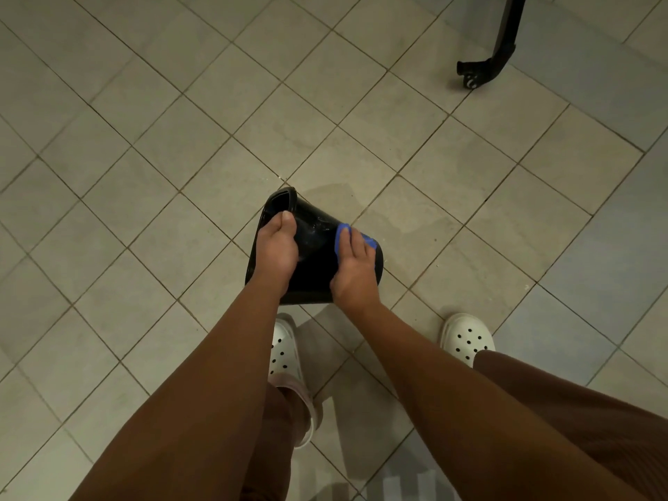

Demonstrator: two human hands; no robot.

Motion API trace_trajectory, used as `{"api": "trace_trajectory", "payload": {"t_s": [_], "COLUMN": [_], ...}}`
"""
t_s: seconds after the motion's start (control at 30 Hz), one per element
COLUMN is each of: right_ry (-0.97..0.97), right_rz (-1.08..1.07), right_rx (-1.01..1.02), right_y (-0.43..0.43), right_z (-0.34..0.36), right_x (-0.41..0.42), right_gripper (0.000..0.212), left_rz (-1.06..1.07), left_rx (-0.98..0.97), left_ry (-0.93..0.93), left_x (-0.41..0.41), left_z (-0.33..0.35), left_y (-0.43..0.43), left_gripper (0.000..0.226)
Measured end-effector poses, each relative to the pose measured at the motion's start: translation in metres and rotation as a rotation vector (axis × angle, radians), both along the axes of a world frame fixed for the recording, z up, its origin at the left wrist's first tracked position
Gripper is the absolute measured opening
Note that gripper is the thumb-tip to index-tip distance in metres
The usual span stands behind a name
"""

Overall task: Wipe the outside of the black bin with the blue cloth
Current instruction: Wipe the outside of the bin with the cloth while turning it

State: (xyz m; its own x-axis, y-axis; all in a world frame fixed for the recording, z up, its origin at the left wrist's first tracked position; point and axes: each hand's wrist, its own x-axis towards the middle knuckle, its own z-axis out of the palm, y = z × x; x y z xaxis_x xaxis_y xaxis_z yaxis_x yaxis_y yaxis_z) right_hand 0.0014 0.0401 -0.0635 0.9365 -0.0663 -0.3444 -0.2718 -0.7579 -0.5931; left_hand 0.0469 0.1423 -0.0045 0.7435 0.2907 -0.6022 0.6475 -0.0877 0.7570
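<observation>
Floor (144, 175) of beige square tiles lies beneath the black bin (318, 262).

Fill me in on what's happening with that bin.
A person stands on a tiled floor holding the black bin tipped sideways, its opening facing away to the left. The left hand grips the rim, fingers inside. The right hand presses the blue cloth flat against the bin's outer wall near the base. The wall between the hands looks streaked, so wiping seems underway.
</observation>
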Motion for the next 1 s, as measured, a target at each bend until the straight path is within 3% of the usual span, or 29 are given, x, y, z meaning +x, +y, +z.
{"api": "trace_trajectory", "payload": {"t_s": [0.23, 0.43, 0.57, 0.77, 0.87, 1.0], "right_ry": [-0.301, -0.149, -0.072, -0.258, -0.274, -0.181], "right_rz": [0.261, 0.195, 0.027, 0.266, 0.322, 0.277], "right_rx": [0.073, 0.068, 0.005, 0.020, 0.069, 0.083], "right_y": [0.025, 0.009, 0.015, 0.032, 0.029, 0.019], "right_z": [0.003, 0.016, 0.011, 0.007, 0.011, 0.014], "right_x": [-0.026, 0.020, -0.008, -0.045, -0.027, 0.006], "right_gripper": [0.073, 0.072, 0.076, 0.068, 0.060, 0.071], "left_rz": [0.037, 0.073, 0.082, 0.116, 0.114, 0.172], "left_rx": [-0.025, -0.085, -0.042, -0.045, -0.071, -0.124], "left_ry": [0.048, 0.104, 0.130, 0.206, 0.221, 0.238], "left_x": [0.001, -0.001, -0.003, -0.002, -0.001, -0.001], "left_z": [-0.001, -0.002, 0.000, 0.000, 0.001, 0.002], "left_y": [0.006, 0.001, -0.001, 0.003, 0.002, -0.001], "left_gripper": [0.031, 0.028, 0.027, 0.035, 0.041, 0.042]}}
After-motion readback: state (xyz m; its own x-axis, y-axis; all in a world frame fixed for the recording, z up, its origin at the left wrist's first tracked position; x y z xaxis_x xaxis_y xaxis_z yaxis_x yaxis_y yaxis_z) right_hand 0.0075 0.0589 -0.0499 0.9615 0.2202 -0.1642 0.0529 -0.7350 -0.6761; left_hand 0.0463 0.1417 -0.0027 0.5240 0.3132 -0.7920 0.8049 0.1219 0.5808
